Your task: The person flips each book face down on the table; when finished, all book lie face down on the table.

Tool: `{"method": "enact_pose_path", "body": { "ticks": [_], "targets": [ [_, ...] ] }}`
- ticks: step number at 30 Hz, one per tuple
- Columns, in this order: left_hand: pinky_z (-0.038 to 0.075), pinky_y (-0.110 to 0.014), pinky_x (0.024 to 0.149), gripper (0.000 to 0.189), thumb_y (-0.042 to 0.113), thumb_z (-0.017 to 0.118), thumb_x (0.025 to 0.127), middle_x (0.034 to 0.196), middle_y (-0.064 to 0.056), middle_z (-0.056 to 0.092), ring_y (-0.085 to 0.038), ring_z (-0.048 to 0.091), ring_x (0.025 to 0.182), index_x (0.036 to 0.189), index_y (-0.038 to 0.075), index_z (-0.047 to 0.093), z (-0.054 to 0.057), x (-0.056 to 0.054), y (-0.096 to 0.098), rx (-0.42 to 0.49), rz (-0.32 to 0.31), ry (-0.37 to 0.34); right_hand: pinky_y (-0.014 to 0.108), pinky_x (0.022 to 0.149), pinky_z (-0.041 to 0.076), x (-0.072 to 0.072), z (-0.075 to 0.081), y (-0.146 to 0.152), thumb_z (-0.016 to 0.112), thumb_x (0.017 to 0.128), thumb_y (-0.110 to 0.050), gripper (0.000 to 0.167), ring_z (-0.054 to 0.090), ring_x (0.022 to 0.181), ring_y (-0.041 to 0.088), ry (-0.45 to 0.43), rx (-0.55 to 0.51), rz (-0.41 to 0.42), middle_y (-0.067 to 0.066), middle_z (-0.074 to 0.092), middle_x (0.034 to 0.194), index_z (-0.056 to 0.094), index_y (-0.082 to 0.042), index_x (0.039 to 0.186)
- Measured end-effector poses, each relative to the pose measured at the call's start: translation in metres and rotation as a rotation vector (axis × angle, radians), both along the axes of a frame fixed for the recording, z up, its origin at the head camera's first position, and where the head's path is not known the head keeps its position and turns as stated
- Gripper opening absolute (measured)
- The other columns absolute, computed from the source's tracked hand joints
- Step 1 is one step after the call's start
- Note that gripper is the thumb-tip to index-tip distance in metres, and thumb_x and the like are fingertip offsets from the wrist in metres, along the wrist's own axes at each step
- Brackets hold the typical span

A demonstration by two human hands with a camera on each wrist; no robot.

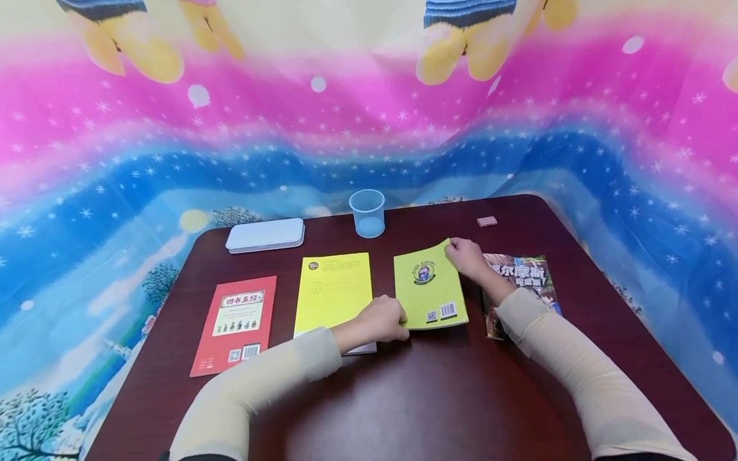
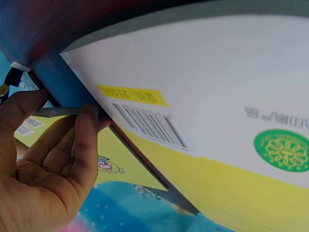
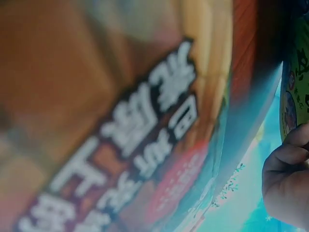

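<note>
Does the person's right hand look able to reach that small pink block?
Probably yes: the pink block lies just beyond the right hand, with bare tabletop between. Its grip would first have to let go of the green book.

1. The lime-green book [image 1: 429, 291] was marked with a dark round emblem.
2. The yellow book [image 1: 336, 285] was banded in white and printed with a green emblem.
3. The red book [image 1: 235, 326] was set with a cream panel.
4. The multicoloured book [image 1: 529, 274] was lettered in white.
5. The table [image 1: 415, 397] was coloured dark red-brown, the cup [image 1: 367, 214] blue.
6. The backdrop [image 1: 259, 93] was banded pink and blue, with white snowflakes.
</note>
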State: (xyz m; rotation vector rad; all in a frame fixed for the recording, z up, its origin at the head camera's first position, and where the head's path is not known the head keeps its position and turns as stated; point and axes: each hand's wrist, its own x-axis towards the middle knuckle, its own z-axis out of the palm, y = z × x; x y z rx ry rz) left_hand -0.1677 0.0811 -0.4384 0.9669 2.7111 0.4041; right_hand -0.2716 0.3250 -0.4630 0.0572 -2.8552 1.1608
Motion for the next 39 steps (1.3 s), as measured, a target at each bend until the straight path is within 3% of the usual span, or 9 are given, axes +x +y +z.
{"method": "enact_pose_path", "body": {
  "ticks": [6, 15, 19, 23, 26, 32, 39],
  "targets": [
    [0.027, -0.018, 0.038, 0.037, 0.022, 0.071, 0.072, 0.038, 0.011, 0.039, -0.005, 0.036, 0.04, 0.043, 0.019, 0.048, 0.002, -0.001, -0.001, -0.035, -0.013, 0.036, 0.029, 0.05, 0.035, 0.0, 0.001, 0.0, 0.037, 0.094, -0.021, 0.025, 0.041, 0.051, 0.02, 0.003, 0.097, 0.039, 0.008, 0.047, 0.064, 0.051, -0.004, 0.082],
    [0.038, -0.023, 0.044, 0.044, 0.041, 0.072, 0.079, 0.044, 0.011, 0.039, -0.009, 0.042, 0.045, 0.049, 0.02, 0.048, -0.007, 0.006, -0.001, -0.134, -0.107, 0.234, 0.031, 0.055, 0.036, 0.002, -0.002, -0.001, 0.037, 0.092, -0.019, 0.023, 0.042, 0.053, 0.021, -0.036, 0.257, 0.082, 0.008, 0.044, 0.063, 0.053, -0.002, 0.089],
    [0.038, -0.024, 0.045, 0.043, 0.042, 0.072, 0.079, 0.046, 0.01, 0.039, -0.01, 0.043, 0.046, 0.052, 0.02, 0.047, -0.008, 0.005, -0.002, -0.142, -0.099, 0.259, 0.032, 0.056, 0.039, 0.002, 0.0, -0.002, 0.037, 0.093, -0.02, 0.034, 0.046, 0.056, 0.022, -0.086, 0.287, 0.082, 0.012, 0.051, 0.072, 0.055, 0.003, 0.11],
    [0.037, -0.025, 0.045, 0.043, 0.042, 0.073, 0.078, 0.047, 0.009, 0.039, -0.01, 0.042, 0.046, 0.053, 0.02, 0.046, -0.009, 0.004, -0.004, -0.142, -0.099, 0.271, 0.035, 0.062, 0.04, 0.0, 0.0, -0.004, 0.036, 0.094, -0.022, 0.046, 0.05, 0.066, 0.025, -0.127, 0.343, 0.074, 0.02, 0.059, 0.093, 0.047, 0.004, 0.131],
    [0.039, -0.025, 0.046, 0.045, 0.043, 0.073, 0.077, 0.046, 0.009, 0.038, -0.009, 0.042, 0.046, 0.053, 0.02, 0.044, -0.009, 0.004, -0.003, -0.151, -0.106, 0.297, 0.037, 0.062, 0.039, -0.001, -0.001, -0.006, 0.035, 0.096, -0.023, 0.044, 0.05, 0.069, 0.026, -0.152, 0.411, 0.067, 0.021, 0.058, 0.097, 0.049, 0.002, 0.129],
    [0.043, -0.027, 0.047, 0.046, 0.043, 0.075, 0.075, 0.047, 0.008, 0.041, -0.01, 0.045, 0.046, 0.052, 0.02, 0.042, -0.006, 0.007, 0.001, -0.186, -0.119, 0.351, 0.035, 0.053, 0.04, -0.002, -0.001, -0.011, 0.031, 0.099, -0.024, 0.036, 0.05, 0.063, 0.028, -0.219, 0.536, 0.061, 0.016, 0.054, 0.078, 0.049, 0.001, 0.117],
    [0.046, -0.03, 0.048, 0.043, 0.04, 0.077, 0.073, 0.054, 0.005, 0.053, -0.012, 0.053, 0.051, 0.052, 0.019, 0.046, -0.005, 0.008, 0.007, -0.238, -0.12, 0.378, 0.035, 0.052, 0.041, -0.005, -0.002, -0.013, 0.032, 0.1, -0.024, 0.035, 0.053, 0.065, 0.029, -0.273, 0.595, 0.032, 0.017, 0.055, 0.082, 0.049, 0.0, 0.118]
  ]
}}
